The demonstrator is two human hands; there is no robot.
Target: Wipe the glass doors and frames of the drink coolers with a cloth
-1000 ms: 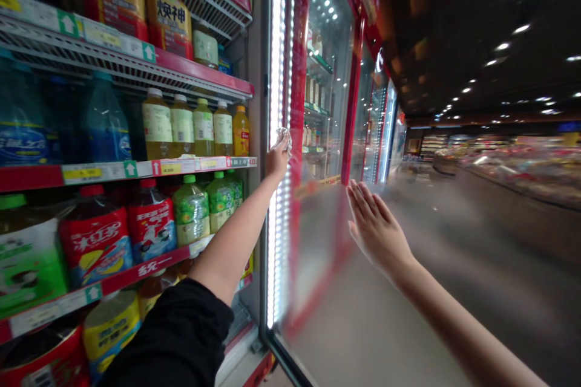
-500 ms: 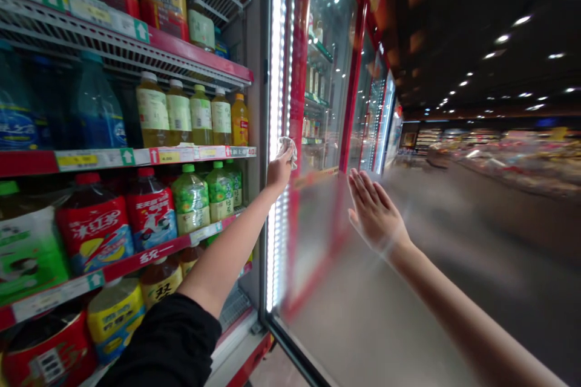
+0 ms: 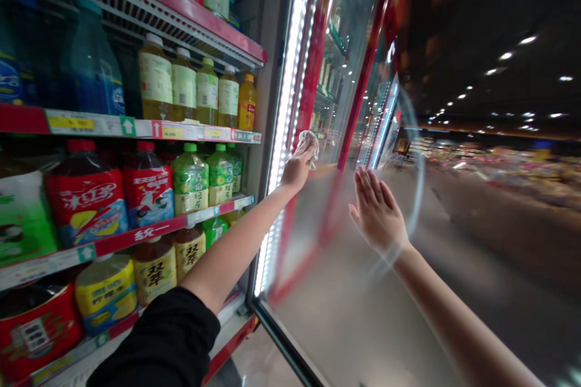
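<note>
My left hand [image 3: 297, 170] reaches forward, its fingers closed over a crumpled white cloth [image 3: 314, 146] that lies against the glass door [image 3: 313, 290] of a drinks fridge, just right of the bright light strip [image 3: 284, 103]. Farther right, my right hand [image 3: 380, 213] is raised with its fingers stretched out flat, and nothing is in it. A pale curved streak crosses the view by its wrist. Whether the right palm touches the glass cannot be made out.
On the left, fridge shelves [image 3: 149, 233] hold rows of bottles, among them green-capped bottles [image 3: 190, 178] and red-labelled bottles [image 3: 88, 193]. The door's dark bottom edge [image 3: 290, 344] runs toward me. Beyond it, the store floor and distant displays [image 3: 508, 175] are blurred.
My left hand and the cloth have shifted right across the glass, away from the light strip. The right hand stays flat in nearly the same place. The view has tilted somewhat.
</note>
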